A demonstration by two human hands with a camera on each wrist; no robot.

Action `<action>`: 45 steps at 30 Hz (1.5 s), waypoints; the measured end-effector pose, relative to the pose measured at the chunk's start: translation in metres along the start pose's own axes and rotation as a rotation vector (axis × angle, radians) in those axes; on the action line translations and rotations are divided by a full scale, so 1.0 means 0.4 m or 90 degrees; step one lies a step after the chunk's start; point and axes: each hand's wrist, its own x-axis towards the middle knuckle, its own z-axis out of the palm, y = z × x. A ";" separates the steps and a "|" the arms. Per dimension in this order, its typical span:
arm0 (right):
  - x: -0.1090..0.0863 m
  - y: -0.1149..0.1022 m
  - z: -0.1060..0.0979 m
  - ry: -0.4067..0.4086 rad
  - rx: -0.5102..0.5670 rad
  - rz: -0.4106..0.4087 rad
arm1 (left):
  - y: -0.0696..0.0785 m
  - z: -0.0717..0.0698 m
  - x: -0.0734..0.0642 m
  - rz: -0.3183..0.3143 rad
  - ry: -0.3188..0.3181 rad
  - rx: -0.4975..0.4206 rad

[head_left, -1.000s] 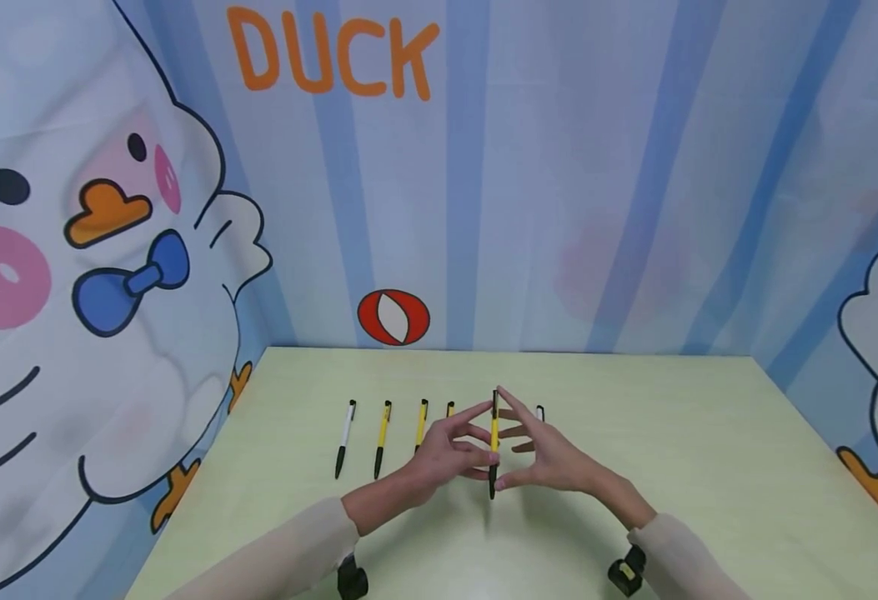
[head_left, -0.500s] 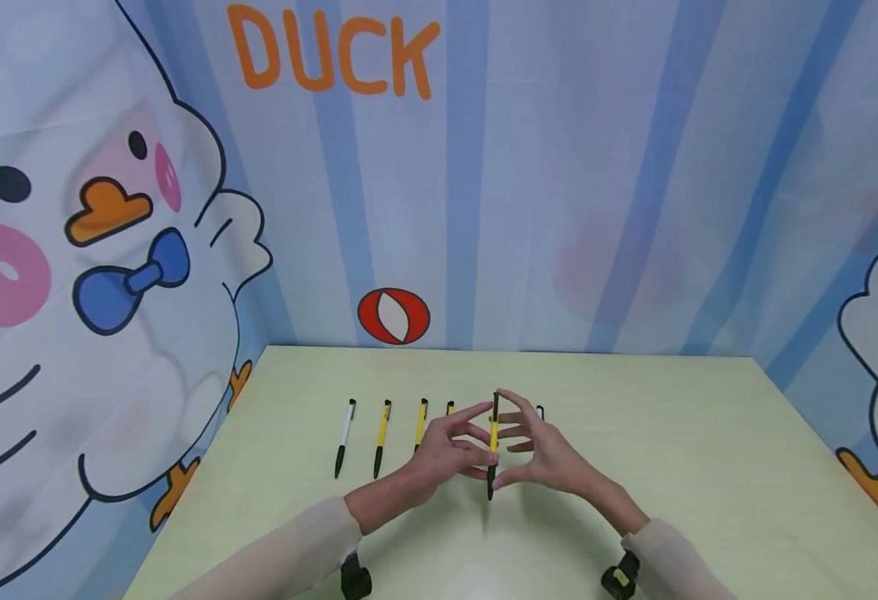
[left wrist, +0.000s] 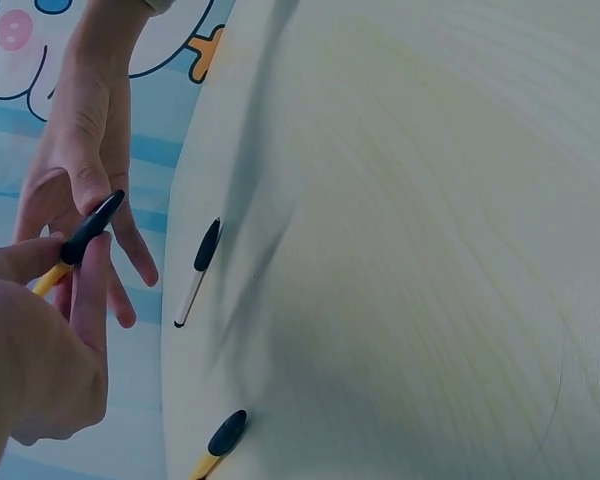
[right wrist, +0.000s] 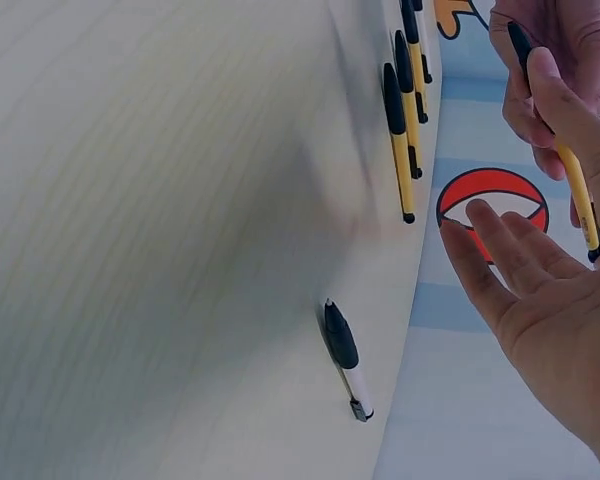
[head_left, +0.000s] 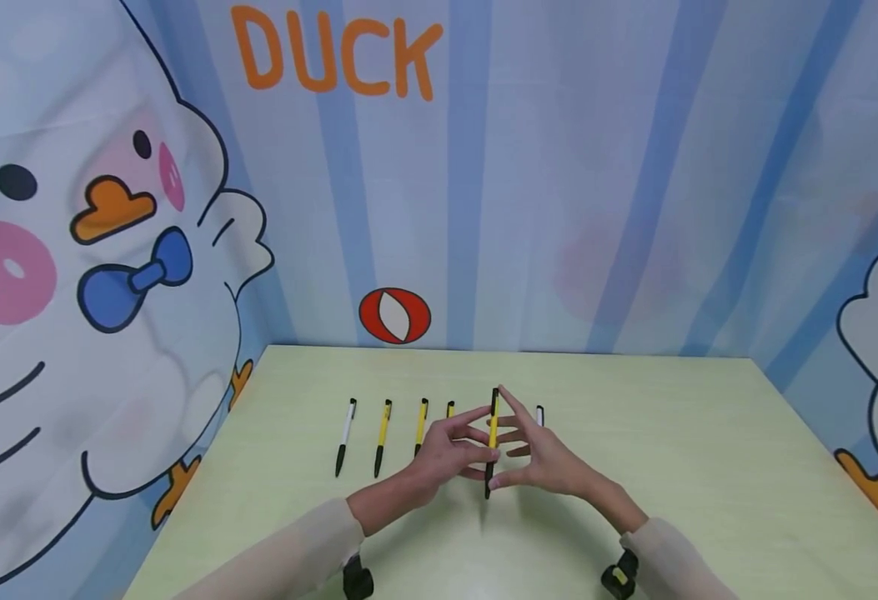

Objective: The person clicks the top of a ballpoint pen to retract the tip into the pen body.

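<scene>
Over one pale table (head_left: 694, 467), my left hand (head_left: 442, 457) pinches one yellow-and-black pen (head_left: 493, 433) in the air; my right hand (head_left: 549, 461), fingers apart, touches it with its thumb. Beyond lie three more yellow pens (head_left: 383, 433) and two white pens (head_left: 346, 433).

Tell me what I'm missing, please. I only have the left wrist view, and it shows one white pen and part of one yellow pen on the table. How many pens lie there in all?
Observer: Five pens lie on the table, as the head view shows.
Operator: Which colour is the leftmost one?
Observer: The leftmost pen has a white barrel.
Operator: And the far end of the held pen? It's hidden from me.
Observer: That end is black, as the right wrist view shows.
</scene>
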 end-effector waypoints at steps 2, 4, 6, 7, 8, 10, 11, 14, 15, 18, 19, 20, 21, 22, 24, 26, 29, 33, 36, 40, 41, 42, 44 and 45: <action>0.001 -0.003 -0.002 -0.005 -0.005 0.000 | 0.000 0.000 0.001 -0.001 0.003 -0.002; -0.001 -0.005 -0.007 -0.009 -0.014 -0.004 | -0.002 -0.001 0.002 -0.002 0.003 -0.003; -0.004 -0.008 -0.015 -0.008 -0.025 -0.008 | -0.004 -0.003 0.003 -0.002 0.001 -0.002; -0.006 -0.008 -0.019 -0.006 -0.030 -0.011 | -0.004 -0.004 0.003 -0.002 0.001 0.000; -0.008 -0.009 -0.024 -0.003 -0.033 -0.013 | -0.005 -0.006 0.004 -0.002 0.001 0.002; -0.014 -0.008 -0.035 0.003 -0.038 -0.014 | -0.004 -0.009 0.005 -0.004 0.002 0.008; -0.017 -0.007 -0.039 0.005 -0.043 -0.013 | -0.004 -0.012 0.005 -0.006 0.003 0.012; -0.026 0.000 -0.053 0.009 -0.058 -0.001 | -0.001 -0.018 0.006 -0.014 0.010 0.023; -0.030 0.003 -0.058 0.010 -0.063 0.002 | 0.000 -0.020 0.006 -0.018 0.013 0.024; -0.049 0.010 -0.076 0.020 -0.081 0.012 | 0.002 -0.021 0.009 -0.023 0.018 0.028; -0.057 0.012 -0.083 0.024 -0.085 0.013 | 0.002 -0.021 0.011 -0.025 0.020 0.028; -0.065 0.014 -0.091 0.030 -0.091 0.013 | 0.003 -0.021 0.013 -0.029 0.024 0.027; -0.072 0.015 -0.099 0.034 -0.097 0.013 | 0.003 -0.022 0.014 -0.031 0.028 0.028; -0.080 0.016 -0.106 0.038 -0.107 0.012 | 0.003 -0.022 0.016 -0.032 0.034 0.031; -0.093 0.019 -0.120 0.049 -0.118 0.009 | 0.002 -0.025 0.020 -0.037 0.048 0.038; -0.105 0.022 -0.133 0.057 -0.130 0.005 | 0.001 -0.029 0.025 -0.043 0.064 0.048; -0.119 0.033 -0.149 0.064 -0.138 0.005 | -0.004 -0.035 0.037 -0.051 0.083 0.068; -0.136 0.051 -0.166 0.072 -0.140 0.023 | -0.008 -0.041 0.059 -0.060 0.090 0.101; -0.148 0.064 -0.176 0.080 -0.141 0.036 | -0.008 -0.043 0.078 -0.068 0.078 0.118; -0.166 0.074 -0.187 0.094 -0.146 0.036 | -0.009 -0.040 0.102 -0.081 0.065 0.134; -0.170 0.075 -0.190 0.097 -0.150 0.035 | -0.009 -0.039 0.107 -0.083 0.066 0.138; -0.174 0.075 -0.191 0.102 -0.148 0.035 | -0.009 -0.037 0.111 -0.085 0.068 0.144; -0.181 0.075 -0.195 0.109 -0.145 0.035 | -0.008 -0.032 0.117 -0.092 0.075 0.156; -0.184 0.075 -0.197 0.110 -0.144 0.037 | -0.008 -0.030 0.120 -0.094 0.081 0.162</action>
